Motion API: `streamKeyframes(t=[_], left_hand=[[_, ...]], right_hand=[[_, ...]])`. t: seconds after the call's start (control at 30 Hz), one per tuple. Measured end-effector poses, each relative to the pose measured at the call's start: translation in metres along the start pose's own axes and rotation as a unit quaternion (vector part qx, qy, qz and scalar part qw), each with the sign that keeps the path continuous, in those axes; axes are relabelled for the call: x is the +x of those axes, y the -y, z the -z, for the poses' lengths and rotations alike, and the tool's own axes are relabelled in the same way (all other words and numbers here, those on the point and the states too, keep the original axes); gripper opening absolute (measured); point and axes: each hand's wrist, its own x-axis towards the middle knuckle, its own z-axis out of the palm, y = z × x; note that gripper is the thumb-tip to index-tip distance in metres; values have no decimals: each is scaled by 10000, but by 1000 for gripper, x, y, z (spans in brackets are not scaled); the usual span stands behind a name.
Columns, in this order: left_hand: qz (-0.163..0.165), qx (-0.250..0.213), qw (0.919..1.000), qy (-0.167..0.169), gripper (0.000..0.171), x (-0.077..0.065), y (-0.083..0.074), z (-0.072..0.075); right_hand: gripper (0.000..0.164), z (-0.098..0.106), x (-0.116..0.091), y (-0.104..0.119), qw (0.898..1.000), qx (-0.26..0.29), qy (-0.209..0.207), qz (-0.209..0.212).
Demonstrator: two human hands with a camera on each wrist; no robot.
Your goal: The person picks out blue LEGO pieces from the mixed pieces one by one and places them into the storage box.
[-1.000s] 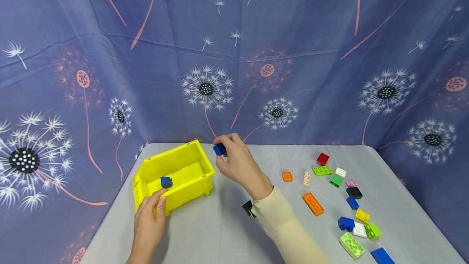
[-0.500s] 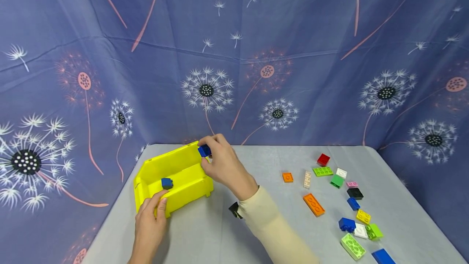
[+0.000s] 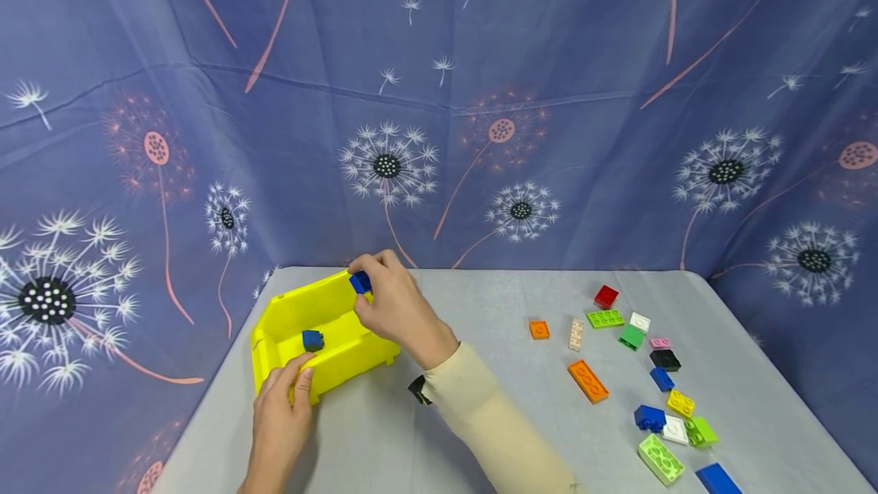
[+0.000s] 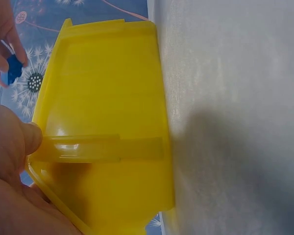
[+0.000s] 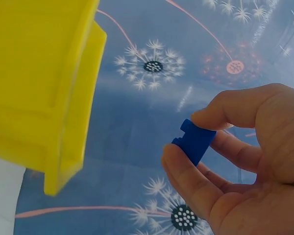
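A yellow bin (image 3: 343, 364) stands at the left of the table, with one blue toy brick (image 3: 312, 340) lying inside. My left hand (image 3: 281, 410) grips the bin's near wall, the thumb outside and the fingers over the rim; the left wrist view shows the thumb on the yellow wall (image 4: 103, 98). Over the right end of the bin, my right hand (image 3: 398, 307) pinches a second blue brick (image 3: 360, 282) between thumb and fingers. Close up in the right wrist view, that blue brick (image 5: 196, 142) has its studs facing the bin.
Several loose bricks lie on the right half of the grey table (image 3: 507, 402), among them an orange plate (image 3: 588, 381), a red brick (image 3: 606, 296), a black brick (image 3: 665, 360) and a light green brick (image 3: 661, 460). A patterned blue cloth (image 3: 439, 174) hangs behind.
My right hand has moved left with the blue brick, from beside the bin's right end to over it. The left hand and the bin have stayed in place.
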Motion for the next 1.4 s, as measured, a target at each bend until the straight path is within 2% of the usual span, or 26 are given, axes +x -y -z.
streamKeyframes(t=[0.23, 0.5, 0.77, 0.97, 1.2, 1.4], left_hand=[[-56, -4, 10000, -26, 24, 0, 0, 2], [275, 99, 9993, 211, 27, 1, -1, 1], [-208, 38, 9996, -170, 23, 1, 1, -1], [-69, 75, 9999, -38, 25, 0, 1, 0], [-137, 68, 9998, -102, 24, 0, 1, -1], [-24, 85, 10000, -35, 25, 0, 1, 0]], right_hand=[[37, -18, 6, 4, 9998, -42, 157, 107], [36, -42, 8, 8, 9992, -301, 149, 223], [35, -54, 12, 10, 9957, -833, 236, 325], [35, -59, 14, 9, 9954, -888, 306, 186], [39, -63, 13, 8, 9949, -892, 476, -60], [42, -63, 11, 9, 9945, -894, 487, -258]])
